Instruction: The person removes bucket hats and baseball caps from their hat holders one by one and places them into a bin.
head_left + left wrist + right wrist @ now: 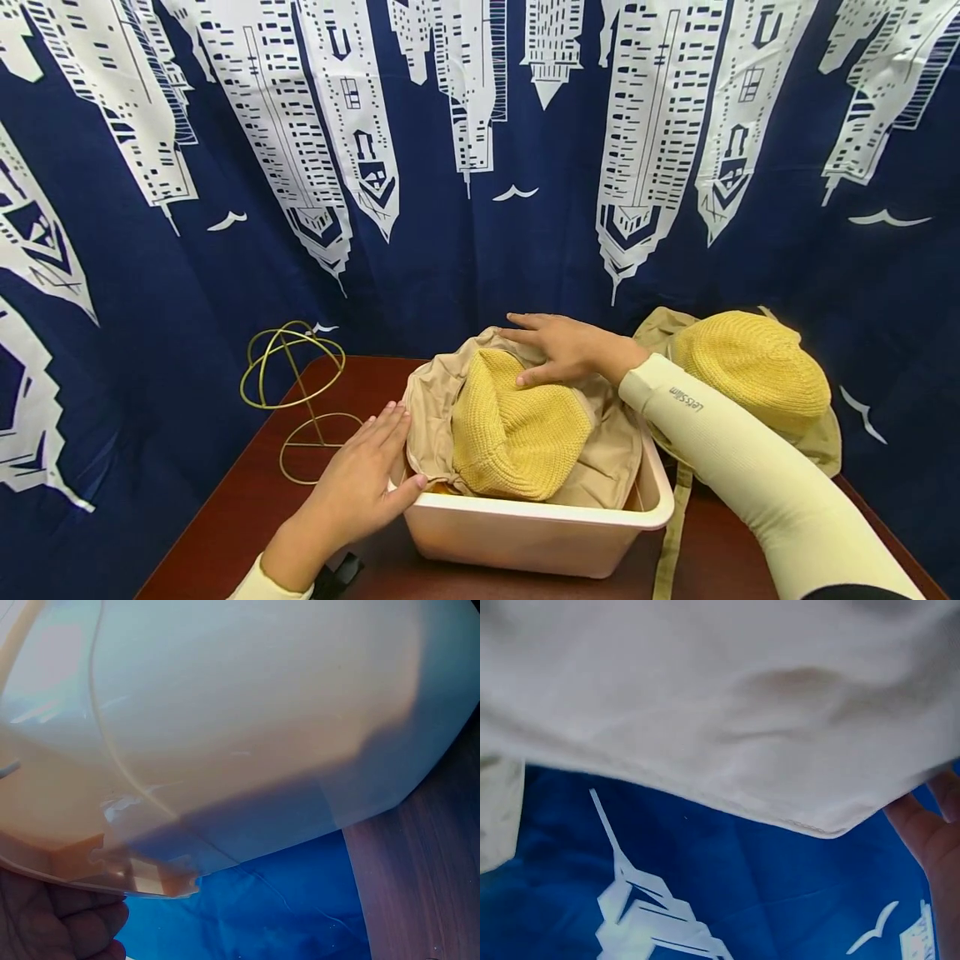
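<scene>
A yellow knit hat with a beige cloth brim (525,425) lies in a pale plastic basin (540,542), its crown dented and its cloth spread against the walls. My left hand (358,477) rests at the basin's left rim, fingers extended and thumb along the front corner. In the left wrist view, that hand's fingers (82,922) touch the rim beside the smooth outer wall (262,697). With fingers spread, my right hand (566,346) lies over the hat's far side, its thumb on the knit. Beige cloth (705,712) fills the upper right wrist view, with right-hand fingers (922,829) at its edge.
A second yellow knit hat with beige cloth (750,367) sits to the right, its strap (671,533) hanging down the table. On the left stands a gold wire stand (300,392). The reddish-brown table (232,508) backs onto a blue curtain (450,267) with white building prints.
</scene>
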{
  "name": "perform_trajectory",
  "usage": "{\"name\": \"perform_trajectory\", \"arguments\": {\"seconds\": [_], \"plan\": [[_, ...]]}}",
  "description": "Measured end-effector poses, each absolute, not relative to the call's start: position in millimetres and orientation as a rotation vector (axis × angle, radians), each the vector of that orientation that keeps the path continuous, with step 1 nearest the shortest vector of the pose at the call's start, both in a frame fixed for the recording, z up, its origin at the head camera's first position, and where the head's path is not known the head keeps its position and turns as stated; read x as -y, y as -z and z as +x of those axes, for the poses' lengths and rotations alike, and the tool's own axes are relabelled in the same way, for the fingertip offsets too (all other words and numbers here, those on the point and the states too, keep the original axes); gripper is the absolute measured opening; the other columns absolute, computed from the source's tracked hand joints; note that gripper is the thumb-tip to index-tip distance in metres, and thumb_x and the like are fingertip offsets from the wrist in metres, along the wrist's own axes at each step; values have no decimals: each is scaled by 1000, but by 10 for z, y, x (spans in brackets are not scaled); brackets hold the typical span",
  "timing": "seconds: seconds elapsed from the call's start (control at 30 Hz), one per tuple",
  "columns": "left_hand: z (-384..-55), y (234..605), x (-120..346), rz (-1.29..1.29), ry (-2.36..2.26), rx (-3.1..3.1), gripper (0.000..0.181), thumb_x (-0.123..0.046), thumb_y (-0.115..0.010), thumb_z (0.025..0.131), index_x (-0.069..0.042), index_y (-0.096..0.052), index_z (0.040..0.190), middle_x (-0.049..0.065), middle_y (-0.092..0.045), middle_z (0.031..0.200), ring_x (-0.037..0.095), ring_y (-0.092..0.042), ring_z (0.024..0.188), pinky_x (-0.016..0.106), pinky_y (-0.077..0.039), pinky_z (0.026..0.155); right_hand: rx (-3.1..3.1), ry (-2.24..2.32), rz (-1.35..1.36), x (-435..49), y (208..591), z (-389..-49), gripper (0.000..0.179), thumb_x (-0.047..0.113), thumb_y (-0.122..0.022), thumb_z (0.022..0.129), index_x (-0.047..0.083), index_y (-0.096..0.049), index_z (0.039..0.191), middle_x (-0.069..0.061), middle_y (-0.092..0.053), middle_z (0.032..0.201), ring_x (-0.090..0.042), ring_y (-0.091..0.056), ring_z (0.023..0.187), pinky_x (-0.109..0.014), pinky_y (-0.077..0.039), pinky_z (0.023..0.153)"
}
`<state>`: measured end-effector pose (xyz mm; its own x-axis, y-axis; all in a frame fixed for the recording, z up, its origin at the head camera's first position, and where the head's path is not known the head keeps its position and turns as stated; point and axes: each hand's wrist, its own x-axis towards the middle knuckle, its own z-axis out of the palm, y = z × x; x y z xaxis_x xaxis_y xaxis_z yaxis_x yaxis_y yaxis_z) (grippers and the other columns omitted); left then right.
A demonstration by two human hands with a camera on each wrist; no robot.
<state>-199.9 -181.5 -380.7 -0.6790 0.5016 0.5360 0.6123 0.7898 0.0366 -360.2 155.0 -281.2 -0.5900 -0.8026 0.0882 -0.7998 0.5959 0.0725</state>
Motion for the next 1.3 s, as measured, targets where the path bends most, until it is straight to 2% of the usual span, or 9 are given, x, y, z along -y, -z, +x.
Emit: {"name": "perform_trajectory", "arguments": {"seconds": [0.2,0.4,0.47,0.67,0.9,1.0,1.1,1.3], "plan": [[-1988,3821,1814,-820,286,2478,75,-49,-63,90,8,-53,138,21,-47,147,33,-39,140,50,-34,112,2623,37,1436,-1522,2833,-3525,90,71,-55,87,14,-37,155,-13,-26,161,-35,-30,144,-54,-28,114],[-2011,3807,1819,-826,284,2466,74,-47,-62,90,9,-53,138,22,-47,147,34,-40,140,52,-34,112,2696,140,1310,-1593,2797,-3537,91,76,-48,87,20,-33,157,-10,-22,163,-36,-20,148,-63,-16,115],[-2015,3804,1823,-827,290,2466,74,-47,-63,90,9,-53,138,22,-47,147,34,-40,140,52,-34,112,2734,149,1276,-1620,2801,-3561,91,77,-47,87,21,-32,157,-9,-20,164,-37,-19,148,-64,-15,115],[-1999,3810,1825,-830,299,2483,74,-48,-62,90,8,-53,138,22,-46,147,35,-39,140,51,-33,112,2708,121,1333,-1644,2825,-3596,87,75,-46,89,22,-34,157,-9,-19,164,-35,-29,144,-57,-30,112],[-2015,3798,1823,-823,281,2485,74,-48,-60,91,9,-52,138,22,-46,147,34,-39,140,51,-34,112,2507,123,1449,-1581,2839,-3428,83,72,-49,89,20,-41,153,-15,-31,159,-35,-36,141,-60,-35,106],[-2010,3793,1821,-817,280,2489,75,-48,-61,91,9,-52,139,22,-46,147,35,-40,140,51,-34,112,2414,123,1516,-1520,2866,-3322,84,72,-50,89,19,-40,153,-18,-33,157,-38,-34,141,-63,-38,103],[-1998,3794,1818,-814,291,2492,75,-48,-62,90,9,-52,139,22,-46,147,35,-40,140,51,-33,113,2366,115,1579,-1457,2902,-3222,88,73,-52,88,17,-37,155,-17,-29,159,-39,-30,144,-62,-36,106],[-1987,3805,1805,-807,302,2483,75,-48,-63,90,8,-53,138,21,-47,147,34,-40,140,51,-34,112,2359,52,1670,-1352,2957,-3103,97,75,-54,84,20,-26,159,-14,-14,164,-31,-18,149,-54,-28,115]]}}
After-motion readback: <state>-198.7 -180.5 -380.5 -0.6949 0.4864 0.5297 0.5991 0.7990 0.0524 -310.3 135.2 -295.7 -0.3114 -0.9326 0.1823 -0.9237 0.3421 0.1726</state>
